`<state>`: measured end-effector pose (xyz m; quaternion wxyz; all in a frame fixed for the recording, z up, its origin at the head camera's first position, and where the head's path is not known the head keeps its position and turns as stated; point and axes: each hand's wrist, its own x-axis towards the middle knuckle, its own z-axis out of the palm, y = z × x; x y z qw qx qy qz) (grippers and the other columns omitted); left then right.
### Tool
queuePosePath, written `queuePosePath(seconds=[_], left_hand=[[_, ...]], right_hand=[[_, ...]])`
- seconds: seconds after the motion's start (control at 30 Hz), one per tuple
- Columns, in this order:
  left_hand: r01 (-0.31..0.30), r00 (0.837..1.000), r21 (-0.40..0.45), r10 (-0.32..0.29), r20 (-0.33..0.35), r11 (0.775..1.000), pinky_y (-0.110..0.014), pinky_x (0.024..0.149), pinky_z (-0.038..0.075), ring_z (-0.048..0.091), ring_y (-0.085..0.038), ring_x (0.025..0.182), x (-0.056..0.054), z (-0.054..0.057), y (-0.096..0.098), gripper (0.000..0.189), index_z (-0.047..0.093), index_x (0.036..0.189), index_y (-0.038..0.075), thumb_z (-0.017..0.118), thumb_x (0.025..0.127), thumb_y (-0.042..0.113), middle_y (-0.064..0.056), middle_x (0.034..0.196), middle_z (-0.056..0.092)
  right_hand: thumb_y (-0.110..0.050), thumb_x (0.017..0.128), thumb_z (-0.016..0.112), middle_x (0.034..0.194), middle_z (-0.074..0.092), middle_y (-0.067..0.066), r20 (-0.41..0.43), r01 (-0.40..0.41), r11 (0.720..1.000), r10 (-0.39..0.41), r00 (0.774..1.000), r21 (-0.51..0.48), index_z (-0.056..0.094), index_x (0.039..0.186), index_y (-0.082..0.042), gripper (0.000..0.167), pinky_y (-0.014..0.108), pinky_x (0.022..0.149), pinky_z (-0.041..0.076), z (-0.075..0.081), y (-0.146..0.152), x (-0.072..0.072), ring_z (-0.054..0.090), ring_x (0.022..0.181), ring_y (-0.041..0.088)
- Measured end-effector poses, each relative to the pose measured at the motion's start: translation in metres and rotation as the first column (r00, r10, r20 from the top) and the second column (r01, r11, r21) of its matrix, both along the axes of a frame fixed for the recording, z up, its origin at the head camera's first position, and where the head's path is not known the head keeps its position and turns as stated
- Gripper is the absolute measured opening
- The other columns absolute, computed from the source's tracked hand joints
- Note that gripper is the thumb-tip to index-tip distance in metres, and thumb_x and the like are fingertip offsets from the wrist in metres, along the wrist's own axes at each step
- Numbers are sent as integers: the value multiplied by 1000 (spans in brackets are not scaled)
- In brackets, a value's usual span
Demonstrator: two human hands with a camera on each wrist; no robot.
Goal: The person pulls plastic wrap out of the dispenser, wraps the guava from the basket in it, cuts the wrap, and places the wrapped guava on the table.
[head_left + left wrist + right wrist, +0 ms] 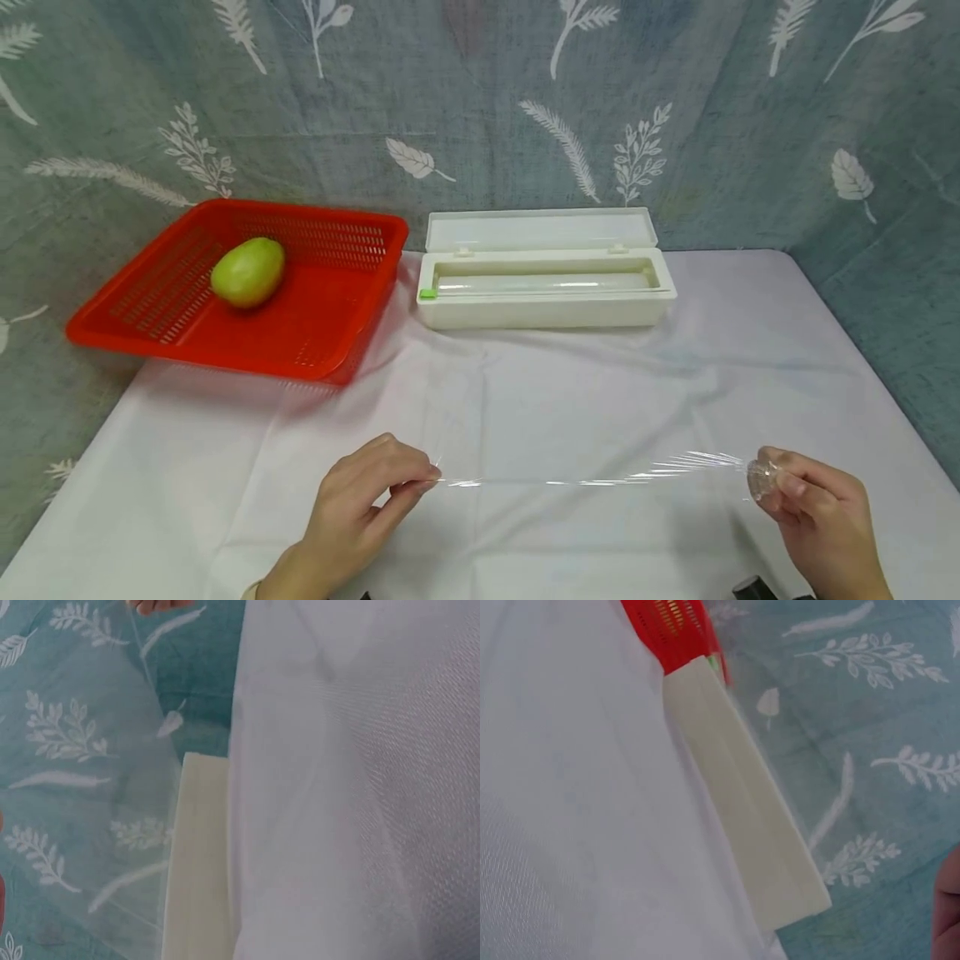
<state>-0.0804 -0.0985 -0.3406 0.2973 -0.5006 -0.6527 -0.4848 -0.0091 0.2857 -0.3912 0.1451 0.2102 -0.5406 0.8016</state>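
Observation:
A clear sheet of cling film [592,482] is stretched between my two hands above the white-covered table. At its left end, my left hand [360,508] pinches the film between thumb and forefinger. My right hand [821,508] grips the other end, where the film is bunched up at the thumb and fingers. Beyond them stands a cream cling film box [547,313], its lid raised and a roll [543,282] inside. The same box fills the middle of the left wrist view and the right wrist view, where the hands show only at the edges.
Back left, a red plastic basket [341,354] holds one yellow-green fruit [248,272]. A white cloth [600,383] covers the table, with wrinkles in it. Behind hangs a blue-green leaf-patterned curtain [480,108]. Black objects [753,588] show at the bottom edge near my right wrist.

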Motion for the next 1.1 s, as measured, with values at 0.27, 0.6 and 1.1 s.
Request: queuePosePath(seconds=[0.27, 0.6, 1.1], left_hand=[[61, 997, -84, -57, 42, 995, -9, 54, 35, 47, -6, 63, 0, -2, -5, 3, 61, 81, 2, 59, 84, 3, -1, 75, 58], [85, 989, -415, -26, 145, 906, -6, 67, 38, 49, 4, 73, -2, -14, -14, 10, 60, 88, 19, 61, 83, 10, 14, 81, 56], [47, 943, -661, 186, 277, 749, -6, 62, 35, 48, 5, 65, -6, -42, -27, 12, 65, 91, 28, 67, 80, 24, 24, 78, 53]], right_hand=[[26, 71, 10, 65, 40, 12, -63, -65, 998, 65, 996, 4, 50, 73, 12, 43, 29, 49, 24, 1, 3, 0, 33, 61, 21], [25, 77, 26, 56, 28, 2, 129, -66, 853, -2, 992, 518, 44, 67, -7, 38, 25, 40, 22, -2, 24, 5, 26, 46, 14], [-24, 93, 47, 79, 61, -8, 506, -424, 400, -122, 854, 813, 65, 82, -21, 21, 23, 55, 39, -13, 22, -7, 49, 68, 6]])
